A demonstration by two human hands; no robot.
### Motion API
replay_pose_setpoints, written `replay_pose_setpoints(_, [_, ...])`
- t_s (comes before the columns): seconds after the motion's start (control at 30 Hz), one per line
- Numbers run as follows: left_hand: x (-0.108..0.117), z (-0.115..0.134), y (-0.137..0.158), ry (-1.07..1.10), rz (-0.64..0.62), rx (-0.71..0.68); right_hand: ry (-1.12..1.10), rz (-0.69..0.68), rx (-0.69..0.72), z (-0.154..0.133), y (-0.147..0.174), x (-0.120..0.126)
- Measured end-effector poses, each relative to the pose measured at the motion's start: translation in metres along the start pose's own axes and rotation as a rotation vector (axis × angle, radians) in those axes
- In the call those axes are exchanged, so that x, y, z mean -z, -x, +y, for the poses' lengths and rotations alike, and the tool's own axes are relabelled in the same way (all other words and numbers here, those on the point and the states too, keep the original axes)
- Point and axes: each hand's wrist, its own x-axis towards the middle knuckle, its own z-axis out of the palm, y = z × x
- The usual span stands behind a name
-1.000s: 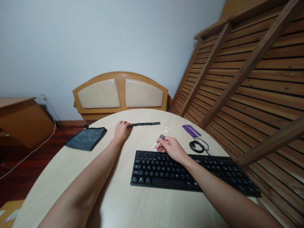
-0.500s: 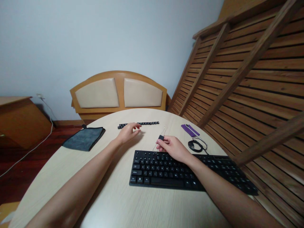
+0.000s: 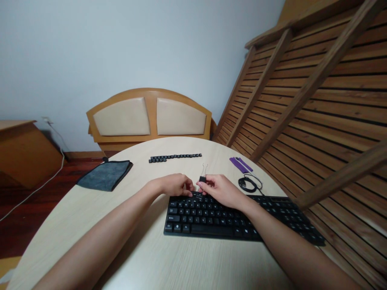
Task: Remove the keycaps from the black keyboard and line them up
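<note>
A black keyboard (image 3: 208, 229) lies on the round, pale table in front of me. My right hand (image 3: 222, 190) is closed on a keycap puller (image 3: 202, 179), which has a black grip and thin wire loops at both ends. Its lower loops meet the keys at the keyboard's top left. Just left of the puller, my left hand (image 3: 177, 185) has its fingers bent down onto the keyboard's upper edge. Beyond the hands, loose black keycaps (image 3: 175, 156) stand in a long row with a shorter row in front. Part of the keyboard is hidden under my right forearm.
A dark grey cloth (image 3: 104, 176) lies at the table's left. On the right are a purple strip (image 3: 241, 164) with a slim tool on it and the coiled black cable (image 3: 248, 184). A slatted wooden panel (image 3: 317, 100) leans close along the right side.
My left hand has come from beside the keycap rows down to the keyboard's upper edge. My right hand has shifted slightly left, and the puller is more upright over the keys.
</note>
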Motion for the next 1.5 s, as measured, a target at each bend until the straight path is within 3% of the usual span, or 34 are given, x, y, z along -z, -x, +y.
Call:
replay_pose_setpoints(0.37, [0.015, 0.006, 0.015, -0.079, -0.068, 0.043, -0.045, 0.001, 0.029, -0.002, 0.0, -0.009])
replay_pose_setpoints(0.7, [0.01, 0.001, 0.016, -0.082, -0.028, 0.056, -0.054, 0.019, 0.02, -0.004, 0.0, -0.017])
replay_pose_setpoints(1.07, [0.008, 0.001, 0.018, -0.139, 0.005, 0.059, 0.268, 0.003, 0.159, -0.009, 0.004, -0.02])
replay_pose_setpoints(1.23, [0.006, 0.0, 0.019, -0.132, 0.027, 0.066, 0.332, 0.012, 0.121, -0.007, 0.005, -0.019])
replay_pose_setpoints(1.5, [0.007, 0.004, 0.019, -0.146, 0.017, 0.072, 0.08, 0.013, 0.034, 0.002, -0.002, -0.02])
